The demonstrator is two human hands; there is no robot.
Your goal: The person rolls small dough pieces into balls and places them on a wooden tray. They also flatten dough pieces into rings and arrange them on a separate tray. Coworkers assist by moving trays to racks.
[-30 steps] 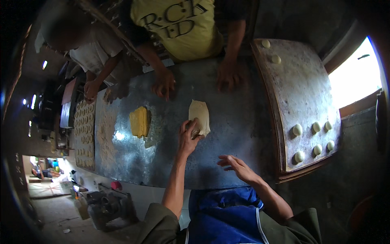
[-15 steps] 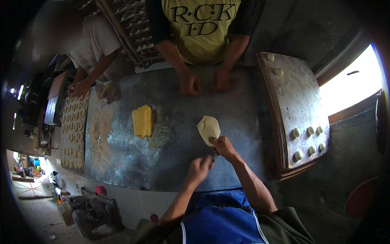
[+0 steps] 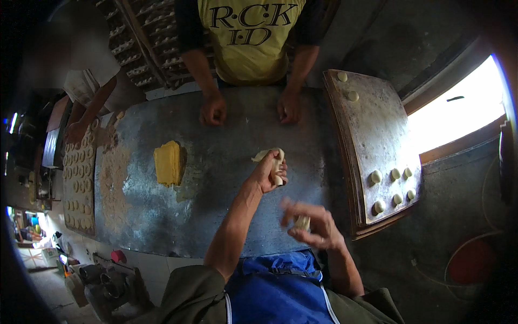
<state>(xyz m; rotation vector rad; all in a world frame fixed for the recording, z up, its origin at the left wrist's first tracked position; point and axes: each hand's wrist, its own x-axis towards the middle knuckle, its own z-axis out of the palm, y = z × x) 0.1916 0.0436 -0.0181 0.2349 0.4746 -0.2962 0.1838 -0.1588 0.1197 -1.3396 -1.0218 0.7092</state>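
Observation:
My left hand [image 3: 265, 174] is closed round the pale dough [image 3: 277, 154] above the middle of the metal worktable [image 3: 216, 143], with dough squeezed out between and past the fingers. My right hand [image 3: 321, 227], blurred by motion, is just below and to the right, its fingers curved round a small pale piece of dough [image 3: 302, 223]. A folded yellow slab [image 3: 167, 163] lies on the table to the left of my left hand.
Stacked metal trays [image 3: 377, 140] bearing several dough balls lie at the right. A tray of small rings [image 3: 78, 178] stands at the left. A co-worker in yellow [image 3: 248, 54] rests both hands on the far edge; another [image 3: 89, 81] works at upper left.
The dough, held by my right hand half a second ago, is now squeezed in my left, which moved up. My right hand moved down and now holds a small piece. The co-worker's hands moved apart.

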